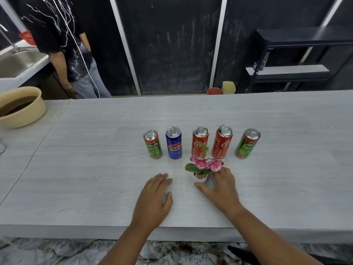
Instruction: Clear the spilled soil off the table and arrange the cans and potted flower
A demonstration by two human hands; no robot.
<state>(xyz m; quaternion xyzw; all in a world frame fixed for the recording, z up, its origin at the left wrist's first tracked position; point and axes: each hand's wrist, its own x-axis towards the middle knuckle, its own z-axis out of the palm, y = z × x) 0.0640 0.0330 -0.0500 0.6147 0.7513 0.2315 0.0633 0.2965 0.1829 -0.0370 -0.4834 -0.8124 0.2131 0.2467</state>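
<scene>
- On the pale grey table [76,169] in front of you, five cans stand upright in one row. From your left they are the left Milo can [152,144], the Pepsi can [173,143], the left Coca-Cola can [200,142], the right Coca-Cola can [222,141] and the right Milo can [247,144].
- Just in front of that row, before the left Coca-Cola can, the potted flower [200,169] stands upright in its small white pot. Its pink blossoms face you.
- Your right hand [219,186] is spread loosely round the pot. The thumb lies on the table just in front of it, and the fingertips [222,170] sit under the right blossom. The fingers are relaxed and grip nothing; whether they touch the pot cannot be told.
- Your left hand [154,199] lies flat on the table, left of the pot and apart from it, with fingers straight and holding nothing.
- At the table's far left sits a beige basin [36,111] with brown contents.
- Below the near table edge, dark crumbs [183,247] dot the marbled floor.
- Beyond the table, a person [63,44] stands beside a steel sink [17,62].
</scene>
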